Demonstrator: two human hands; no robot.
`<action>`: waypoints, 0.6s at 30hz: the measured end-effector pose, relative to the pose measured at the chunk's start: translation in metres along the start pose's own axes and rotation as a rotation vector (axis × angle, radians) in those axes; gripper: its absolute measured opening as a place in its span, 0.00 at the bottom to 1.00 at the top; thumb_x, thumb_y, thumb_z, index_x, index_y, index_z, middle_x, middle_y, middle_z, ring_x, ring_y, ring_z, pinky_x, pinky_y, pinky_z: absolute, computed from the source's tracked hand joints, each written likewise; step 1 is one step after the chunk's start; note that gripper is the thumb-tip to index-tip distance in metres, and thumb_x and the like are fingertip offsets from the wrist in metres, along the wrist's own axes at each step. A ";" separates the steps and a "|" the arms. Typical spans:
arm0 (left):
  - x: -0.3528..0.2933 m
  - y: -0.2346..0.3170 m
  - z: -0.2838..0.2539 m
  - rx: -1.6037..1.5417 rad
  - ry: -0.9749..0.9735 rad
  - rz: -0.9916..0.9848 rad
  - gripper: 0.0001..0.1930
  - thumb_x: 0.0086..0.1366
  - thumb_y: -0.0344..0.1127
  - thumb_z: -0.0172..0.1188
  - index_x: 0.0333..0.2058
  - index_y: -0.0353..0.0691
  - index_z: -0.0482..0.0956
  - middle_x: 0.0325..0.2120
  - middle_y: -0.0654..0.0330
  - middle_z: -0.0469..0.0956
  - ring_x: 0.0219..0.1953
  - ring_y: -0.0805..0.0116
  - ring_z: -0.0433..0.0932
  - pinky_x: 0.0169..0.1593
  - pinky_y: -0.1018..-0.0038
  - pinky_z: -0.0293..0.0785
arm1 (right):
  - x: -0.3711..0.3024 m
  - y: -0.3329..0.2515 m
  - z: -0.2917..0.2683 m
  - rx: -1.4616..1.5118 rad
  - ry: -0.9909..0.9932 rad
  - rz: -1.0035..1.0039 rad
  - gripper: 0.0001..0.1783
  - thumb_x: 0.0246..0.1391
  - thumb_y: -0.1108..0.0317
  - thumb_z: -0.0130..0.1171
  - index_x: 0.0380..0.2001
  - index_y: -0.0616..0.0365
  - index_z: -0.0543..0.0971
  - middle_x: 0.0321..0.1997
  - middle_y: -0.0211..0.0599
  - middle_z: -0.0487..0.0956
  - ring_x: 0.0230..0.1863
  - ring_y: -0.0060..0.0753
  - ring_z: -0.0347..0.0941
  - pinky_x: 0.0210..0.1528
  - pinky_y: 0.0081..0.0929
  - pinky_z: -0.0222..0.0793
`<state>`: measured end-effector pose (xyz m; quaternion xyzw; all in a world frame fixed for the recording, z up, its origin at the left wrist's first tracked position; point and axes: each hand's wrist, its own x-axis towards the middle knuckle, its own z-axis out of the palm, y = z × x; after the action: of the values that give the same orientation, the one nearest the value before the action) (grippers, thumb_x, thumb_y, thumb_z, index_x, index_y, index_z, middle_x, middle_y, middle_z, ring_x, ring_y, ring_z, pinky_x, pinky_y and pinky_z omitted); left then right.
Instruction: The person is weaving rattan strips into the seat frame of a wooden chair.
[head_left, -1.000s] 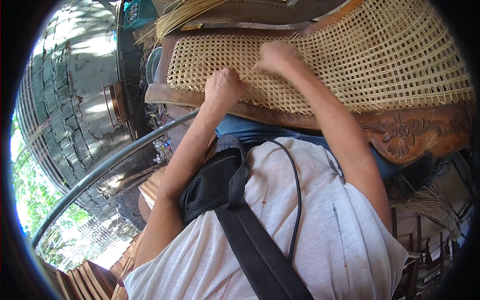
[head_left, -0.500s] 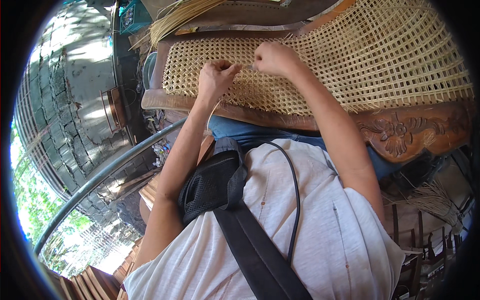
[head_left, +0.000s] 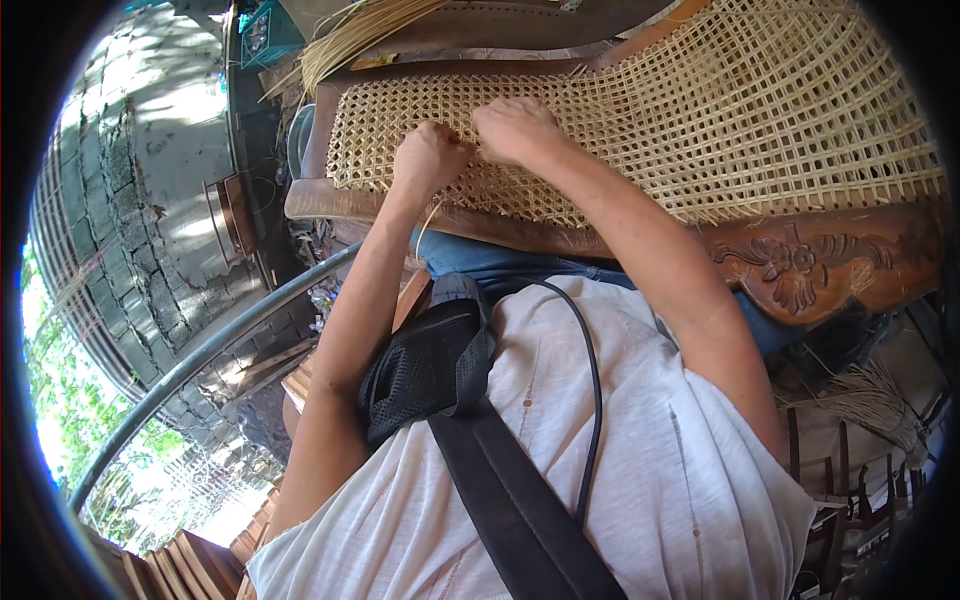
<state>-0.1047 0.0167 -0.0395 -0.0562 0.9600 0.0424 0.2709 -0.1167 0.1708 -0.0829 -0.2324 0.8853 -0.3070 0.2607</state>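
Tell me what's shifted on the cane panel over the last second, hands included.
The left hand and right hand have closed toward each other and now sit almost touching on the woven cane panel. A thin cane strand trails below the left hand. The carved wooden frame stays across the lap, and both fists stay curled.

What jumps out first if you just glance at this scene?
The big panel of woven cane mesh across the top, set in a dark carved wooden frame. Both fists rest on it near its lower left: the left hand and the right hand, side by side. A bundle of loose cane strands lies above the panel.
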 end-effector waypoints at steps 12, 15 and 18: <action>-0.023 0.022 0.005 0.069 0.046 0.141 0.14 0.56 0.45 0.63 0.29 0.38 0.85 0.24 0.43 0.81 0.31 0.47 0.83 0.39 0.58 0.78 | -0.001 0.023 -0.007 0.169 -0.163 0.159 0.17 0.52 0.63 0.59 0.42 0.60 0.84 0.43 0.41 0.84 0.45 0.40 0.81 0.51 0.41 0.75; -0.029 0.016 0.019 0.098 0.304 0.262 0.13 0.55 0.43 0.64 0.28 0.37 0.85 0.23 0.42 0.81 0.30 0.46 0.82 0.38 0.58 0.78 | -0.005 0.027 -0.017 0.137 -0.209 0.275 0.16 0.52 0.62 0.59 0.39 0.61 0.83 0.37 0.41 0.84 0.38 0.36 0.80 0.48 0.40 0.75; -0.033 0.033 0.016 0.153 0.144 0.065 0.12 0.53 0.40 0.62 0.31 0.37 0.84 0.31 0.46 0.81 0.34 0.47 0.81 0.42 0.57 0.79 | -0.008 0.072 -0.028 0.087 -0.006 0.395 0.13 0.50 0.61 0.60 0.32 0.60 0.82 0.29 0.38 0.83 0.30 0.30 0.79 0.38 0.35 0.76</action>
<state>-0.0728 0.0540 -0.0343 -0.0069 0.9788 -0.0262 0.2032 -0.1459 0.2384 -0.1092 -0.0434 0.8989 -0.2870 0.3281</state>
